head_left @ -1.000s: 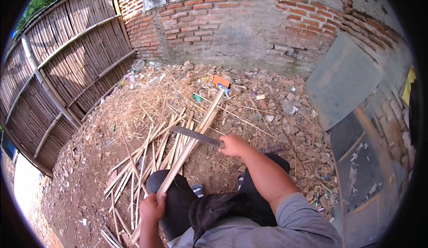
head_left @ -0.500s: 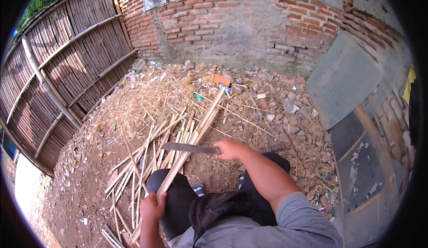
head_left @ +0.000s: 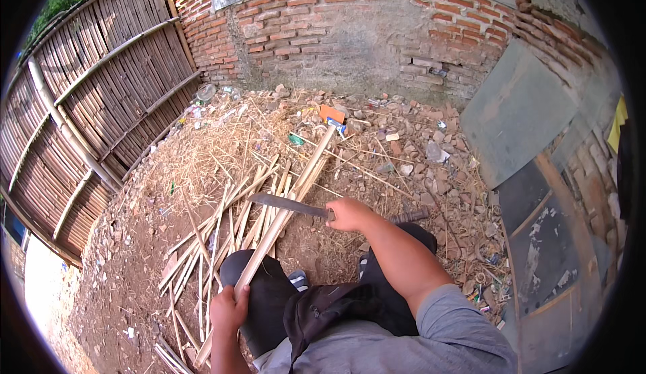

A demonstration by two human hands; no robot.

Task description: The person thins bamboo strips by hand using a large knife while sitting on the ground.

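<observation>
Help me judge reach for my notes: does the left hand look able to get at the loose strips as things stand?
Probably yes: the loose strips lie close by, nothing visibly between, but the left hand holds the long strip and would likely have to release it.

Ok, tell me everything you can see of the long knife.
The long knife has a broad, dark grey blade that looks like metal. Its handle is mostly hidden in the right hand, which grips it. The blade points leftward, its tip angled slightly away from the person, and crosses above a pale strip; whether they touch is unclear.
</observation>
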